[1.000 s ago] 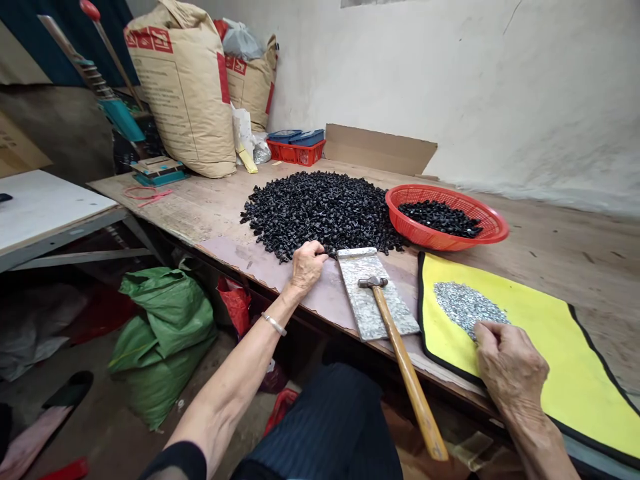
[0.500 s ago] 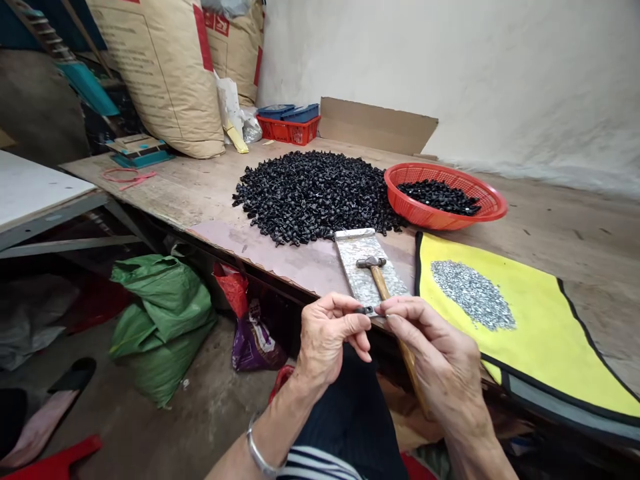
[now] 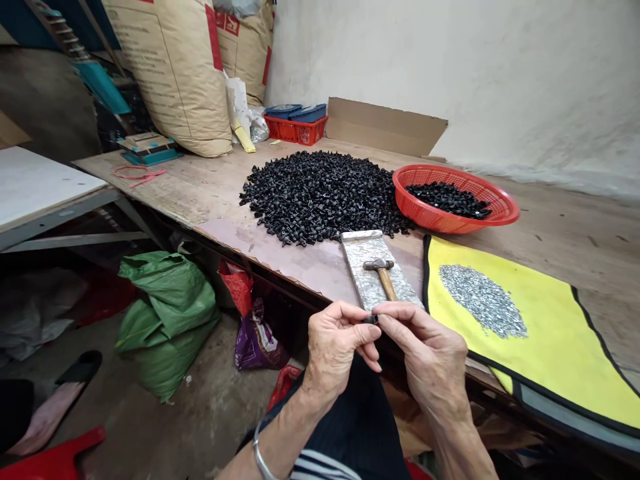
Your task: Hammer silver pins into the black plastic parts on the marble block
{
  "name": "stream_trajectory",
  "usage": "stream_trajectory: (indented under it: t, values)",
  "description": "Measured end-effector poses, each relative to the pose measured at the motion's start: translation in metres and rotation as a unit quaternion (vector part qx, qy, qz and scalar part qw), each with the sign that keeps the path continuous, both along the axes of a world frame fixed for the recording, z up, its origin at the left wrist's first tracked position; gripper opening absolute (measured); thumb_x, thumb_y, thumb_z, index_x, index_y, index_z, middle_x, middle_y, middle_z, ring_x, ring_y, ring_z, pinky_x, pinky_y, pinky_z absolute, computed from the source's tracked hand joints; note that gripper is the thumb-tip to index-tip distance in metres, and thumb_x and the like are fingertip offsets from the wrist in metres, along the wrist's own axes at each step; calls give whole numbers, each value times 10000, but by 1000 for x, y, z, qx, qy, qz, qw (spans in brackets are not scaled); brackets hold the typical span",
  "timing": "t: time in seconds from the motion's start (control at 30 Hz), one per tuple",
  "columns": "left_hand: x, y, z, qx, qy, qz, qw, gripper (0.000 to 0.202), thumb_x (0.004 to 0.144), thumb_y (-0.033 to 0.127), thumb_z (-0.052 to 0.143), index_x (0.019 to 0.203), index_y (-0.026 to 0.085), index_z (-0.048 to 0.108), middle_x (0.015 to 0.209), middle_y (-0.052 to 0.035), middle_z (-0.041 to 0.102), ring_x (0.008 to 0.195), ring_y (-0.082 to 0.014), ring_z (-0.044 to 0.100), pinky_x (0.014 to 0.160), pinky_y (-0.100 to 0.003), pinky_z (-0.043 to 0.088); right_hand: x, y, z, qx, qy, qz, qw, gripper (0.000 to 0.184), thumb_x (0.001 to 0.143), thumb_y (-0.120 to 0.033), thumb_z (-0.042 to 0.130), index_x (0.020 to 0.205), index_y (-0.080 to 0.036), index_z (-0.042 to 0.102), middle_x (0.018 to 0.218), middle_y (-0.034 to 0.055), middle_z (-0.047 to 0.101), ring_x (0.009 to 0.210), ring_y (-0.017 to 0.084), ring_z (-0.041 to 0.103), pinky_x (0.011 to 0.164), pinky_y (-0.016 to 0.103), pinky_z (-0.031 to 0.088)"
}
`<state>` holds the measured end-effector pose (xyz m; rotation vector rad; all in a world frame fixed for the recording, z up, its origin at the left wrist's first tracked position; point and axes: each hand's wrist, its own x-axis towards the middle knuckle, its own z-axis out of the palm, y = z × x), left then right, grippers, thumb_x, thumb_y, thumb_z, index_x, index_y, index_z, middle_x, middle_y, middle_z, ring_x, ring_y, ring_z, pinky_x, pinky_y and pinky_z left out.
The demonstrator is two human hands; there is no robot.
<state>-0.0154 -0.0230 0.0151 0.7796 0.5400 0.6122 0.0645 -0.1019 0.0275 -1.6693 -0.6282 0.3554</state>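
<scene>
My left hand point(image 3: 336, 347) and my right hand point(image 3: 427, 353) meet over my lap, just in front of the table edge. Both pinch one small black plastic piece point(image 3: 371, 320) between thumb and fingertips; whatever else my right fingers hold is hidden. Beyond them a hammer point(image 3: 383, 275) with a wooden handle lies on a grey stone slab point(image 3: 360, 257). A big heap of black plastic pieces point(image 3: 320, 193) covers the table behind the slab. To the right, a small pile of silvery metal bits point(image 3: 483, 309) lies on a yellow mat point(image 3: 560, 347).
A red basket point(image 3: 440, 217) holding black pieces stands behind the mat. Large paper sacks point(image 3: 175, 73), a small red crate point(image 3: 295, 130) and folded cardboard point(image 3: 385, 127) line the back. Green bags point(image 3: 167, 310) and a red bag lie on the floor below the table.
One second ago my left hand was at the black heap and my right at the metal bits. Both came together over my lap and now pinch one black piece closer.
</scene>
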Motion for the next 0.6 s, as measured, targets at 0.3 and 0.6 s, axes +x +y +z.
stream_trajectory:
  t: [0.3,0.6]
  values:
    - [-6,-1,0,9,5,-3,1000,148,599,147,706,685,114,590,426,17,584,337,-110,522,312,-221,484,3,5,0,27,168,34,985,129,611,-273,728,666,-166,678,642,3,626,528,100,498,517,240,415]
    - [-9,0,-13,14,-12,-37,999,89,647,145,675,697,110,611,428,-5,598,350,-125,543,316,-211,472,-5,3,-5,36,268,53,961,159,622,-275,721,669,-160,623,537,-26,549,451,92,473,435,229,369]
